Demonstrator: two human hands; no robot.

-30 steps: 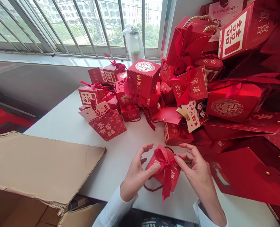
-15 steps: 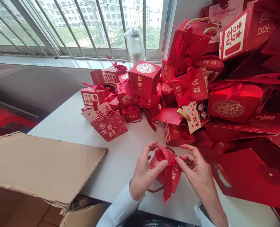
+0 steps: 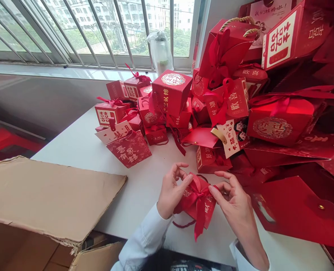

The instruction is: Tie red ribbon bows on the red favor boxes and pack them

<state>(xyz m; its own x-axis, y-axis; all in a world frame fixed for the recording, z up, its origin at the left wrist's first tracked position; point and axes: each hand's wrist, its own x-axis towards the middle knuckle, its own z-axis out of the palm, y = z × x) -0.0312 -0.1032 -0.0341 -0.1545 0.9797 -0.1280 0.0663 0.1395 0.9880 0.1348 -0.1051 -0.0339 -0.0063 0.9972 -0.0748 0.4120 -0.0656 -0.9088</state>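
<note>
A small red gift box (image 3: 208,214) with gold lettering stands on the white table, tied with a red satin ribbon (image 3: 200,205) in a bow. My right hand (image 3: 236,199) pinches the ribbon at the bow's right side between thumb and index finger, the other fingers bent loosely. At the box's upper left, my left hand (image 3: 169,192) has its thumb and curled fingers apart, thumb tip close to the ribbon's upper part. One ribbon tail hangs down the box's front. A dark red cord handle (image 3: 183,226) sticks out at lower left.
Many red gift boxes (image 3: 172,94) pile up behind and to the right. A patterned red bag (image 3: 130,148) stands at left of the pile. An open cardboard carton (image 3: 51,199) sits at front left. A red flat pouch (image 3: 302,210) lies right. Behind is a barred window (image 3: 104,30).
My left thumb has moved up and left, off the bow's knot, and the left hand has lifted slightly. A left loop of the bow now shows. My right hand keeps its pinch.
</note>
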